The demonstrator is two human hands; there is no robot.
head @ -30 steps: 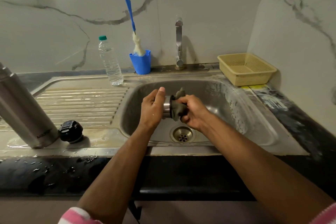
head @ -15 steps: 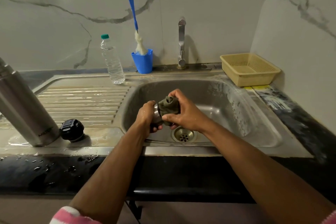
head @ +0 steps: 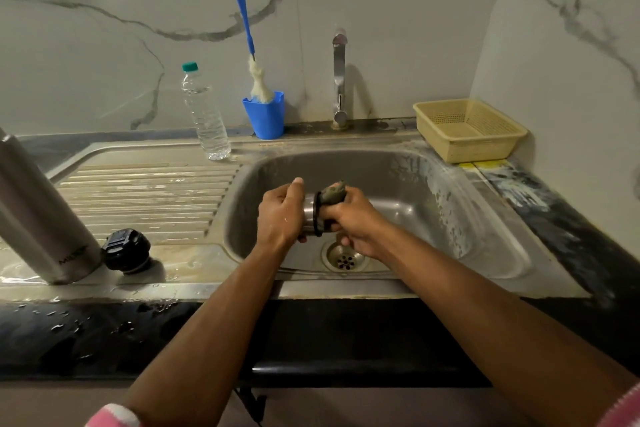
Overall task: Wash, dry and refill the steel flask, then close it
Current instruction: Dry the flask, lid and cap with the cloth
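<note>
— Over the sink basin [head: 433,184], what is being worked on?

— A small steel cup-lid [head: 309,215] with a dark ring at its rim, which I take to be the flask's outer cap. The left hand [head: 280,215] holds it with fingers curled round its closed end; the right hand [head: 353,218] grips a grey-green scrubber [head: 333,192] and pushes it into the cap's open mouth.

— And the steel flask itself?

— It stands open on the wet draining board [head: 145,191], far left, well apart from the hands. Its black stopper [head: 126,251] lies just beside its base.

— So how far along is the job?

— Still in the washing step, I judge. The flask [head: 38,208] is opened and its parts are apart; whether its body has been scrubbed I cannot tell. The tap [head: 339,80] shows no running water, so rinsing of the cap seems yet to come. Drying, refilling and closing are all left. A full plastic water bottle [head: 206,114] with a green cap stands at the back of the board, likely the refill source, though that is a guess.

— Anything readable?

— Dark lettering runs along the flask near its base. It begins with what looks like "MI", and the rest is too small and slanted to read. The water bottle shows no label. The blue cup [head: 265,114] with a bottle brush [head: 254,55] in it and the yellow basket [head: 469,128] on the tabletop carry no writing that I can make out.
</note>
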